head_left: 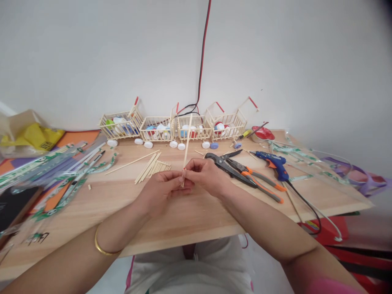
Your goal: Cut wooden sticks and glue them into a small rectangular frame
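Note:
Both my left hand (pixel 167 184) and my right hand (pixel 204 173) are closed in a pinch around the lower part of one thin wooden stick (pixel 188 143). It stands nearly upright over the near middle of the table, its top overlapping the carts behind. A small reddish spot shows where my fingertips meet; what it is I cannot make out. Left of my hands lies a pile of cut wooden sticks (pixel 150 167). Right beside my right hand are large orange-handled cutters (pixel 232 169) and orange-handled pliers (pixel 254 173).
Several small stick-built carts (pixel 121 126) with bottle-cap wheels line the wall, loaded with coloured caps. A blue glue gun (pixel 274 163) lies right, its cable running over the table edge. Plastic-wrapped sticks (pixel 61 175) and a dark phone-like object (pixel 16 206) occupy the left.

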Demonstrator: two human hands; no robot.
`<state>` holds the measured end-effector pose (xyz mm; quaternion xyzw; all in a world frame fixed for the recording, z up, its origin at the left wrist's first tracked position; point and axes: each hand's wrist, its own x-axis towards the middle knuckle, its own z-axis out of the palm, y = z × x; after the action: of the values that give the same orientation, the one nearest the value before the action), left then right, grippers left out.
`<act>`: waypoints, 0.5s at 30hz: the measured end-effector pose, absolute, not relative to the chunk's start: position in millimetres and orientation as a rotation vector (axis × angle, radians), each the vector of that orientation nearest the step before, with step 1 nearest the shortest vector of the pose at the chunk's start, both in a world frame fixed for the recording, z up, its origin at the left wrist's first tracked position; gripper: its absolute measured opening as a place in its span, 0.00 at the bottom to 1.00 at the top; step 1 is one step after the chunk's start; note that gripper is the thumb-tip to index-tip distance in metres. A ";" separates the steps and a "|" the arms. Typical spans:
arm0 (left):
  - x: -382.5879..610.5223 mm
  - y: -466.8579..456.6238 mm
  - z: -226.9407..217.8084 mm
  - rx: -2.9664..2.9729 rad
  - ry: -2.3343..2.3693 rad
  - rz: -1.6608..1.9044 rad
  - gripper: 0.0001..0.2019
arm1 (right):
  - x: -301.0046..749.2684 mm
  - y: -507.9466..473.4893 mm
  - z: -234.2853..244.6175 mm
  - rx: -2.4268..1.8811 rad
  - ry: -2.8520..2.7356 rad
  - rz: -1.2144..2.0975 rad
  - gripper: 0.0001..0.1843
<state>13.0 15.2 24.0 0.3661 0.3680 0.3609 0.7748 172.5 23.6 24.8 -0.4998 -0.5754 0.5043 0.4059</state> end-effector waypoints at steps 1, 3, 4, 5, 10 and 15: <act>13.1 15.2 24.3 0.790 0.809 0.785 0.12 | 171.9 23.8 23.6 -1.254 -1.434 1.285 0.10; 13.3 15.5 24.5 0.789 0.825 0.798 0.12 | 170.7 24.2 20.5 -1.234 -1.407 1.308 0.10; 13.4 15.7 24.4 0.791 0.831 0.806 0.12 | 170.2 24.3 19.0 -1.224 -1.395 1.321 0.10; 13.5 15.8 24.2 0.797 0.838 0.815 0.12 | 169.7 24.3 17.7 -1.220 -1.388 1.328 0.10; 13.3 16.0 21.6 0.865 0.894 0.831 0.11 | 167.8 22.9 19.0 -1.253 -1.405 1.278 0.09; 10.2 18.2 18.1 0.906 0.914 0.831 0.11 | 169.1 22.7 24.5 -1.235 -1.488 1.244 0.09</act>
<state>10.2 18.2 18.1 0.4101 0.4138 0.3762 0.7205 169.1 22.7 24.5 -0.4900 -0.5907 0.4939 0.4086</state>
